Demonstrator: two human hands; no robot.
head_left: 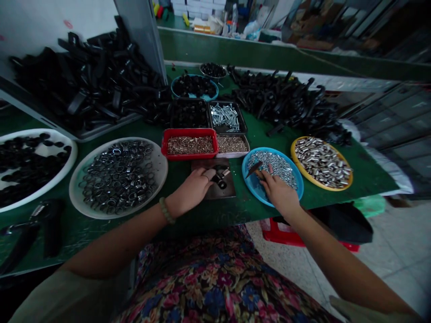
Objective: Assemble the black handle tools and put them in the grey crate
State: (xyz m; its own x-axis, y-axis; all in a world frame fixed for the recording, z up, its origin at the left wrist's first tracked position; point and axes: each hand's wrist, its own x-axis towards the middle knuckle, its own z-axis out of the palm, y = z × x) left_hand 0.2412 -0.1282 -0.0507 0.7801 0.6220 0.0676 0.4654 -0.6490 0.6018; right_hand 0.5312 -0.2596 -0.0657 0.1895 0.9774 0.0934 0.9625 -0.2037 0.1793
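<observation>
My left hand [193, 190] is closed around a black plastic part [220, 183] with a shiny metal piece at its end. It holds the part against a flat dark metal plate [224, 194] on the bench. My right hand [279, 190] grips what looks like a small hammer [255, 168], with a dark, tapered head and a wooden handle. That hand is above the blue tray [245, 185] of small shiny metal pieces, probably nuts. The fingers partly hide the handle.
A red bin [164, 146] of pins stands behind the plate, beside a tub of tiny pieces [232, 143] and a tray of screws [225, 116]. A white tray of rings [77, 197] lies left, a yellow tray [350, 181] right. Black handles [286, 98] are heaped behind.
</observation>
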